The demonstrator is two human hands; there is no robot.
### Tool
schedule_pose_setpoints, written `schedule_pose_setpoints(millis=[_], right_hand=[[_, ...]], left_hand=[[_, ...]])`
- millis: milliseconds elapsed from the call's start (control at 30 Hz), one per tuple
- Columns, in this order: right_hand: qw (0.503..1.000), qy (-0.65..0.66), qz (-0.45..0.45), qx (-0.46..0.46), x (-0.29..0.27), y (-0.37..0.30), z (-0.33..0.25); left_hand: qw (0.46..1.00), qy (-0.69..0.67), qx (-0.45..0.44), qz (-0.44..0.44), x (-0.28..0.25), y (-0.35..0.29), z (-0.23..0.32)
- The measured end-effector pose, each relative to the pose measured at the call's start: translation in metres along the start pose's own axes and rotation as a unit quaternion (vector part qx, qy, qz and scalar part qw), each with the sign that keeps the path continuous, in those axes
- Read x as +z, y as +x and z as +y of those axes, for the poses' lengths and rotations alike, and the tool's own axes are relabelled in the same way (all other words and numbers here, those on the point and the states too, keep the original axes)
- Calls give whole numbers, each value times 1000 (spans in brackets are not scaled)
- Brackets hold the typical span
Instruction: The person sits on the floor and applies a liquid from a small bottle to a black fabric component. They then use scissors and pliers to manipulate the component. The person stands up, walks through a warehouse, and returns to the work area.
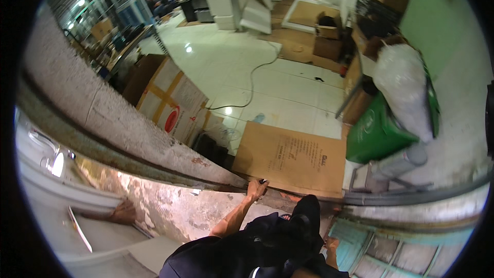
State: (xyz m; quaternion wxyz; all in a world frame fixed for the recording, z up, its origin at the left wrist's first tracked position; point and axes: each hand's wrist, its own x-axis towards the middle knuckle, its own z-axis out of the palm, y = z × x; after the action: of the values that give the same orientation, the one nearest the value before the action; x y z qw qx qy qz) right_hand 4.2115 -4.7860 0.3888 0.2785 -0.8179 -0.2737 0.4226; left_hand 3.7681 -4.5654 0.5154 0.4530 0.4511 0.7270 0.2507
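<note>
Head view now: the left hand [257,189] is just off the near edge of the brown cardboard sheet [290,159], toward its left corner, fingers bent at the end of the rough wall [170,152]! A small dark thing shows at the fingers, but I can't tell whether they're pinching it. The right hand [332,244] is well apart, nearer than the sheet, beside a teal panel [355,239]; spread or closed, I can't tell. Right of the sheet, a green bin [370,134]; beyond it, white tiled floor [303,90].
</note>
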Motion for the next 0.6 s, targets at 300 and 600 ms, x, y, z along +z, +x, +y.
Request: schedule_pose_setpoints(millis=[300, 600], right_hand=[[996, -29, -67, 53, 54, 170, -181], [971, -100, -176, -129, 161, 349, -447]], left_hand=[[987, 26, -106, 115, -3, 113, -24], [934, -6, -245, 260, -63, 226, 19]])
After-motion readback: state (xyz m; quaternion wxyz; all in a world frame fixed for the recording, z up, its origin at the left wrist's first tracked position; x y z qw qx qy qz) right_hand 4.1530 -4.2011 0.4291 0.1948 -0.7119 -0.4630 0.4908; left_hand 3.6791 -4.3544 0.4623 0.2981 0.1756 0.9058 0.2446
